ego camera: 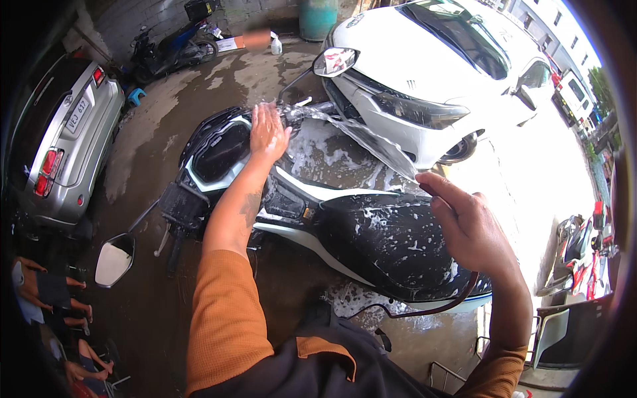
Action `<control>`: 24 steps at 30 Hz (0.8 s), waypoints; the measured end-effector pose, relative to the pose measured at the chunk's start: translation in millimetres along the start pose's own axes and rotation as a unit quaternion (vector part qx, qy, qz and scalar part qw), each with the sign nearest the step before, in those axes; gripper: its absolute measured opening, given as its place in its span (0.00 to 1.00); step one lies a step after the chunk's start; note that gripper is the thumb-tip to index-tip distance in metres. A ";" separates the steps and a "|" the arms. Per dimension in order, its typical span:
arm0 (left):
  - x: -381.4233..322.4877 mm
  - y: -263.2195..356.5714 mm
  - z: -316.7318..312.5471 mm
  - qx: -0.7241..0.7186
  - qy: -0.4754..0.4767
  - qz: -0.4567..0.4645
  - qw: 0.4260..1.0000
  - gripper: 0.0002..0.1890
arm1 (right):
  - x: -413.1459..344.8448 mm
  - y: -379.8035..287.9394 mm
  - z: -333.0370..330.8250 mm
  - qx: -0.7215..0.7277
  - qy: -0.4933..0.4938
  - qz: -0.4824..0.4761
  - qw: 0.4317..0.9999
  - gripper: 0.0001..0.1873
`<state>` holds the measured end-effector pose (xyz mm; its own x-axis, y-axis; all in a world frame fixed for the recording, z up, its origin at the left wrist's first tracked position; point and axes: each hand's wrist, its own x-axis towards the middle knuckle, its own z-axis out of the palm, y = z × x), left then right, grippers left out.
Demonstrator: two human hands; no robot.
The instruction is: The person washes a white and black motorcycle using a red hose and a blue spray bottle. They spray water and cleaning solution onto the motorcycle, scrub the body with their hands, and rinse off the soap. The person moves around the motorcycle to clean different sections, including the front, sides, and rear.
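Observation:
A scooter with a black seat (383,239) and pale panels stands before me, streaked with foam. My left hand (268,132) lies flat at the right handlebar area beside the dark instrument display (219,154), wet, with its fingers extended. My right hand (463,224), above the seat, grips a thin dark red hose (448,306). Water sprays from the hose end at my fingertips towards the handlebar by my left hand. Foamy water lies on the ground past the scooter. One mirror (115,261) sticks out at the left, the other (336,61) at the top.
A white car (398,64) stands close beyond the scooter, a silver vehicle (84,134) to the left. Another scooter (174,49), a spray bottle (276,46) and a green drum (318,20) are at the back. Several people's legs show at lower left. A metal-framed chair (550,338) is at lower right.

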<state>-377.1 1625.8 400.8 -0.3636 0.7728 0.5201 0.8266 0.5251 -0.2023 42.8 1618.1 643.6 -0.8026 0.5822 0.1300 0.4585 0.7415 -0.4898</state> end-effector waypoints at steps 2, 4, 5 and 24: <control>36.8 -4.7 -16.4 -0.066 -0.034 -0.054 0.996 0.34 | 5.5 2.1 -13.0 -0.002 -0.009 0.028 1.000 0.19; 66.8 -15.6 -20.5 -0.172 -0.080 -0.107 0.976 0.29 | 9.1 -1.9 -25.6 0.001 -0.028 0.073 0.997 0.19; 82.6 -19.8 -18.6 -0.220 -0.121 -0.128 0.960 0.27 | 12.3 -2.6 -32.6 -0.002 -0.027 0.090 0.996 0.19; 258.7 76.0 9.3 0.098 0.313 0.453 0.829 0.38 | 47.6 36.0 -36.5 0.017 0.045 0.033 0.998 0.15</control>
<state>-412.4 1869.0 512.3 0.7126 0.5781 0.3974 0.5308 -0.0738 -0.8443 35.1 1684.7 663.6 -0.7331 0.6577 0.1731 0.4942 0.6900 -0.5288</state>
